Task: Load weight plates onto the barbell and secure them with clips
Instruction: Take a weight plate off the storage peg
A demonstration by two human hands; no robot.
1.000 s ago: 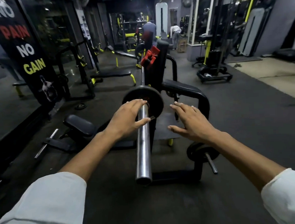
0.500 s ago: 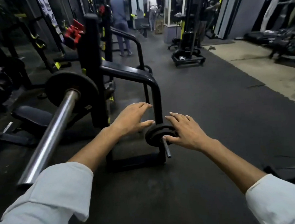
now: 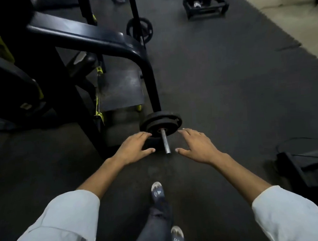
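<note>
A small black weight plate [image 3: 161,120] sits on a short steel storage peg [image 3: 165,142] low on the black rack frame [image 3: 89,37]. My left hand [image 3: 133,148] is spread open just left of the peg, fingertips near the plate's lower edge. My right hand [image 3: 197,146] is open just right of the peg, fingers apart, close to the plate. Neither hand holds anything. A large black plate [image 3: 9,86] shows at the left edge; the barbell itself is out of view.
Another small plate [image 3: 139,32] hangs on a far post of the rack. A dark step platform [image 3: 121,89] lies under the frame. My feet [image 3: 157,190] stand on black rubber flooring. A low black stand [image 3: 205,6] sits at top right, dark equipment [image 3: 298,167] at right.
My view has tilted down and moved closer to the low peg. Both hands have dropped to either side of the small plate; the barbell sleeve has left the view.
</note>
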